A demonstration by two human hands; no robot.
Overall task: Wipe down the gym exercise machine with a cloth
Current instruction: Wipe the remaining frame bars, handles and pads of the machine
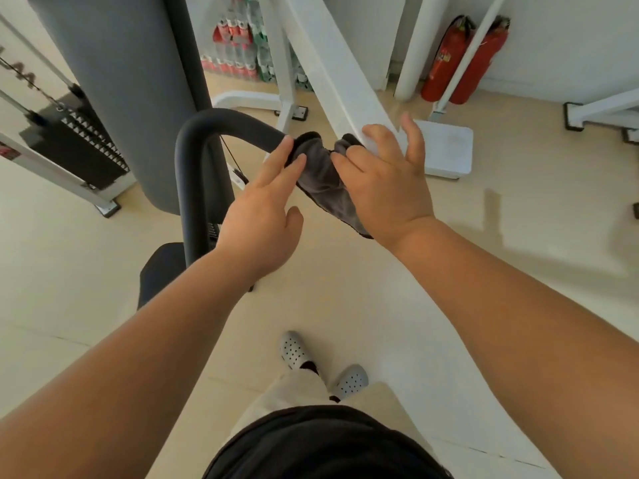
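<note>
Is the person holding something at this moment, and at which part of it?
The right hand grips the grey cloth at its upper right end, fingers curled on it. The left hand only touches its left edge with straight fingers.

1. A single camera, worn on the person's head, faces forward and steeply down.
2. It rides close over both forearms; the left hand and right hand land mid-frame.
3. Its wide lens takes in floor and shoes directly beneath.
</note>
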